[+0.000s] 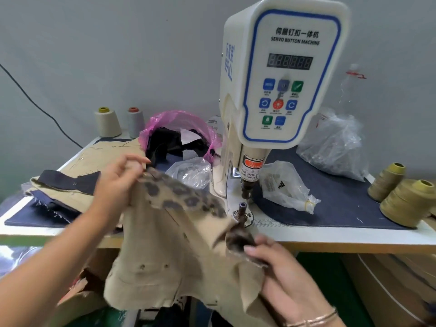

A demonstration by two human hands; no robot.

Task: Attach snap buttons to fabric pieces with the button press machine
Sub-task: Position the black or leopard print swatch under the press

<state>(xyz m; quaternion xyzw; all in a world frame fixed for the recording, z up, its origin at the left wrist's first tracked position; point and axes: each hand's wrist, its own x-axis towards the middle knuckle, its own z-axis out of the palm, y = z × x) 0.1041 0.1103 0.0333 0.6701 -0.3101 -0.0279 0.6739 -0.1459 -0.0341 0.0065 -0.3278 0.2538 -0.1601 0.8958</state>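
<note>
My left hand [118,182] and right hand [278,263] each pinch an edge of the tan jacket piece [179,256], held just before the press [243,208]. Two snaps show low down; I judge the leopard collar edge still needs one.

My worktable [330,234], white-topped with a pale wood edge, stands against a plain grey wall [94,43]. A black cable [35,102] slants down that wall behind the table's far left corner. Beneath the table's right side sits what may be a cardboard box [389,279], blurred, beside green flooring [318,274].
</note>
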